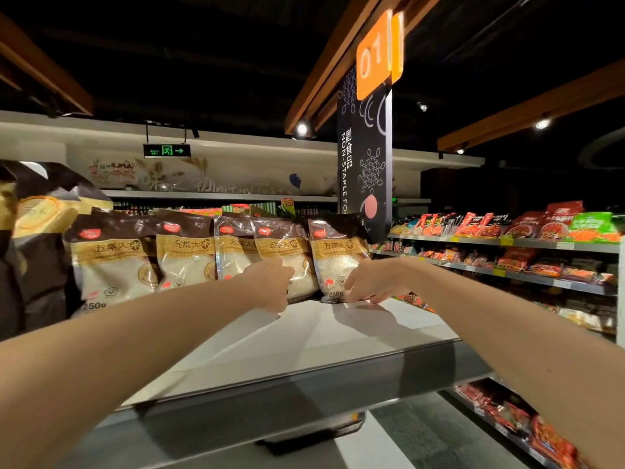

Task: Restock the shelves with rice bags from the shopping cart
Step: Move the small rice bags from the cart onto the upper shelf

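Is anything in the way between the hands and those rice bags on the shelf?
Nothing visible. The left hand is against one rice bag, and the right hand touches the base of the end bag. Both reach over the shelf.

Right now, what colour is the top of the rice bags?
Dark brown tops on the rice bags, head view.
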`<state>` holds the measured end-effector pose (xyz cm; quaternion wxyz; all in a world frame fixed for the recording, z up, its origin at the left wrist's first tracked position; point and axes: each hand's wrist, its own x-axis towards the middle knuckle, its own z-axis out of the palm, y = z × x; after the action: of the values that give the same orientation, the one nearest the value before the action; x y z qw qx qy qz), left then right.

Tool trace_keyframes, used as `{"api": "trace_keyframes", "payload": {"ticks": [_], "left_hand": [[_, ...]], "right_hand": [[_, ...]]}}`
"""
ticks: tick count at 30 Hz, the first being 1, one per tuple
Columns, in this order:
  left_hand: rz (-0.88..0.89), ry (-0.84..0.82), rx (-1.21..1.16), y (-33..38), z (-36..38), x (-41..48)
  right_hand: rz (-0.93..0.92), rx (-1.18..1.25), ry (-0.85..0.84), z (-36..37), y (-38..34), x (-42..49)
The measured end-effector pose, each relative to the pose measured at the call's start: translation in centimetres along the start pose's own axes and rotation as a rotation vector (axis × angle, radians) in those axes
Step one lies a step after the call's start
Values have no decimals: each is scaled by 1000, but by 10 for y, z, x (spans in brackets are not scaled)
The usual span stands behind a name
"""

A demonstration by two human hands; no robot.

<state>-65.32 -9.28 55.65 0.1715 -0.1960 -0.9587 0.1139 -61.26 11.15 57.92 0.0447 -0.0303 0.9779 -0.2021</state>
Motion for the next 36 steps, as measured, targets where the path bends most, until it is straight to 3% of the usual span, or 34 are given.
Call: {"api": "trace_keyframes", "payload": {"ticks": [3, 6, 9, 14, 21, 25, 28, 31, 33, 36], "left_hand": [[-24, -169, 7, -1, -8, -4], [-32, -215, -58, 1, -13, -11], [-58, -172, -247, -2, -25, -18], [-51, -182, -294, 6, -42, -51], [69, 14, -685, 44, -48, -104], [72, 266, -535, 51, -49, -125], [76, 514, -358, 56, -55, -149], [317, 743, -571, 80, -45, -194], [404, 695, -728, 96, -17, -224], [353, 412, -1014, 121, 52, -254]], "right_hand": [[-64, -41, 19, 3, 5, -23], [-121, 53, 108, 6, 9, -37], [-171, 245, 305, 8, 9, -44], [-245, 677, 753, 13, 3, -62], [-194, 950, 1017, 43, 6, -121], [-61, 976, 1018, 73, 10, -156], [33, 939, 901, 100, 10, -179], [84, 939, 786, 131, 8, -207], [142, 914, 796, 161, 12, -228], [256, 918, 803, 220, 32, -261]]}}
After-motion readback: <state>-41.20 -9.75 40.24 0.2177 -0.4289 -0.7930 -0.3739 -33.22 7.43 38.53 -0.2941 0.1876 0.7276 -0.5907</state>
